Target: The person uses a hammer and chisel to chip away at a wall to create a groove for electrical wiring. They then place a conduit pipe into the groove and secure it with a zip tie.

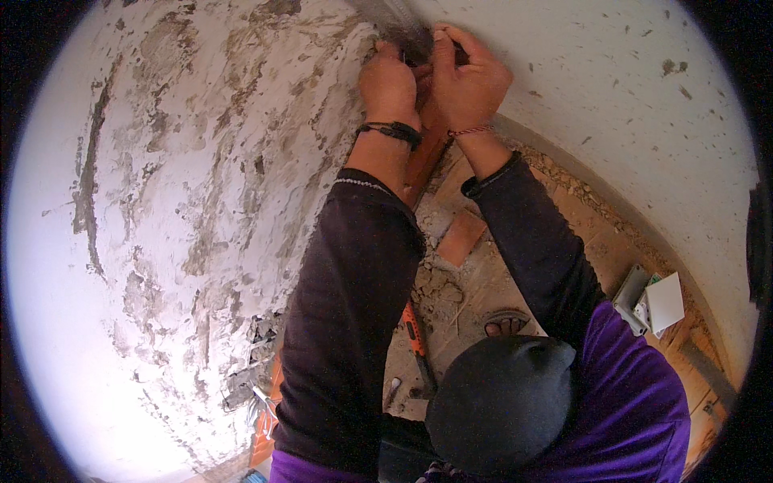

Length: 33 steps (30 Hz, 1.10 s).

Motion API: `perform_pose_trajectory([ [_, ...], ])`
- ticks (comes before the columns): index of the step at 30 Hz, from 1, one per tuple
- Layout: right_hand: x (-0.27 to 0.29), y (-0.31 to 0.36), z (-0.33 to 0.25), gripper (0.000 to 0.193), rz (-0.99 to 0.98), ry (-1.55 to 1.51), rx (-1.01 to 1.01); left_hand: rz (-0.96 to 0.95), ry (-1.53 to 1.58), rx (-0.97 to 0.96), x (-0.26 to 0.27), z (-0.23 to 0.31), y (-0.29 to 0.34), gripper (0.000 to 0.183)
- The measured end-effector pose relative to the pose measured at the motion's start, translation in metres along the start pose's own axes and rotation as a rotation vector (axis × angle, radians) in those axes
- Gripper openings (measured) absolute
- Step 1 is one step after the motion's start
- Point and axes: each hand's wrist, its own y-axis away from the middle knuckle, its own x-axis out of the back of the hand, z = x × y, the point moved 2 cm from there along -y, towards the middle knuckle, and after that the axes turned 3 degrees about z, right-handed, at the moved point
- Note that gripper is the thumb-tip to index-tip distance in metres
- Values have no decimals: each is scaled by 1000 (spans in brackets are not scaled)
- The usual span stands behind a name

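Note:
Both my hands are raised at the top middle, close together where the patchy plastered wall [201, 161] meets the smoother pale wall [612, 97]. My left hand [390, 87] is closed by the plaster edge, its fingertips mostly hidden. My right hand [475, 76] is pinched, thumb against the bent fingers, just beside it. Whatever sits between the fingers is too dark and small to make out. Above them a grey strip [394, 14] runs up the corner. Below and between my wrists stands a reddish-brown upright piece [429, 153], partly covered by my left forearm.
On the dusty floor lie a reddish brick-like block [461, 237], rubble [439, 286] and an orange-and-black long-handled tool [415, 334]. A white open box [663, 304] is at the right. White wires [264, 402] stick out low on the left wall. A dark rounded shape [499, 402] covers the lower middle.

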Motion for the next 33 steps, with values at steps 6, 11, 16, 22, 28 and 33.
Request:
perform_pose_trajectory([
  [6, -10, -1, 18, 12, 43, -117, -79, 169, -227, -175, 2, -34, -28, 16],
  [11, -5, -1, 18, 11, -12, 18, 41, 343, -635, -159, 0, -22, -22, 13],
  [16, -5, -5, 14, 15, -117, 125, 39, 410, -761, -181, -7, -13, -13, 14],
  [22, 4, -11, 11, 17, -80, 77, 109, 152, -1380, -221, -9, -1, -14, 27],
  [28, -3, -6, 18, 19, -171, 87, 18, -78, -1663, -181, -9, -2, -13, 34],
  [33, -2, -5, 8, 18, -199, 258, 172, -225, -1544, -72, -2, 1, -18, 36],
])
